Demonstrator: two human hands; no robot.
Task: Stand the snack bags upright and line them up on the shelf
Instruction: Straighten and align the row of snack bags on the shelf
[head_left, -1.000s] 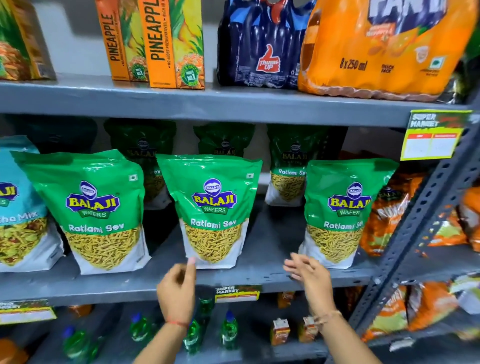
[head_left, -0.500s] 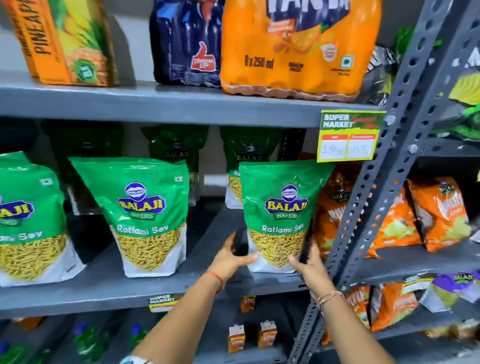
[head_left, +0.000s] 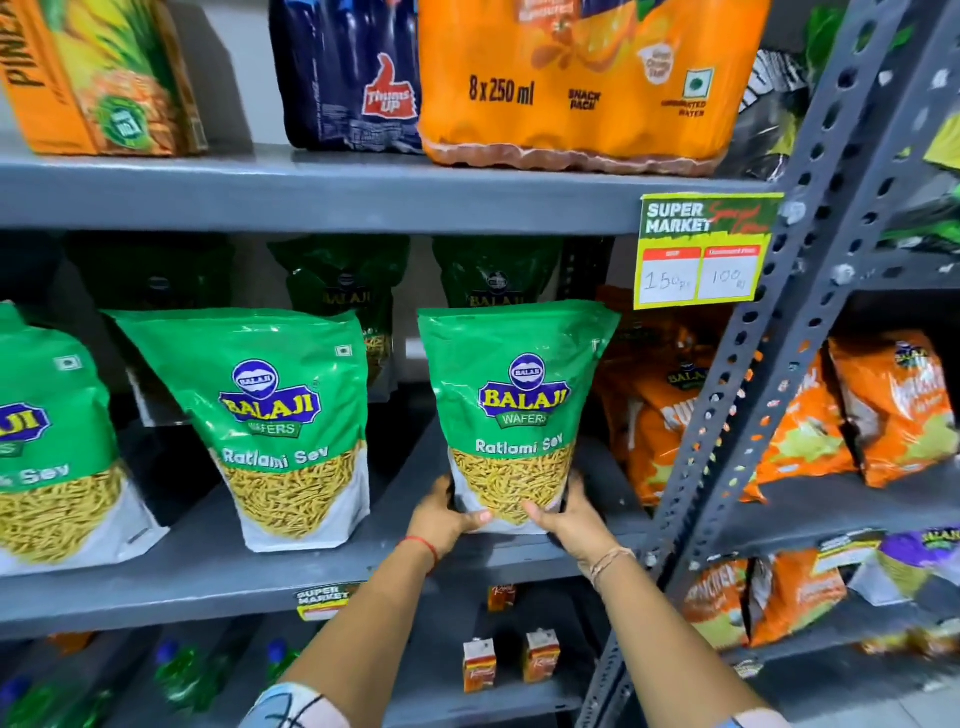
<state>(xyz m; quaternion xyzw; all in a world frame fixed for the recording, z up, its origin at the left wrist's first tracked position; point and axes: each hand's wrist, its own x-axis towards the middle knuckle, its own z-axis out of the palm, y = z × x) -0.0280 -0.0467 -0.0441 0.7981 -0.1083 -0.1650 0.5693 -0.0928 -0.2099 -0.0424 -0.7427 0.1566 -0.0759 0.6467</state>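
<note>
Both arms reach up to the middle shelf (head_left: 311, 577), with the left hand (head_left: 444, 512) and right hand (head_left: 566, 514) gripping the bottom corners of the rightmost green snack bag (head_left: 514, 410), thumbs pressed on its front. That bag is upright near the shelf's front edge, clear window full of thin yellow sev, right by the orange bags (head_left: 660, 415). Two more green bags (head_left: 291, 426) stand to its left, a few darker ones sit behind, and juice cartons (head_left: 104, 78) and a drink multipack (head_left: 576, 83) are up top.
</note>
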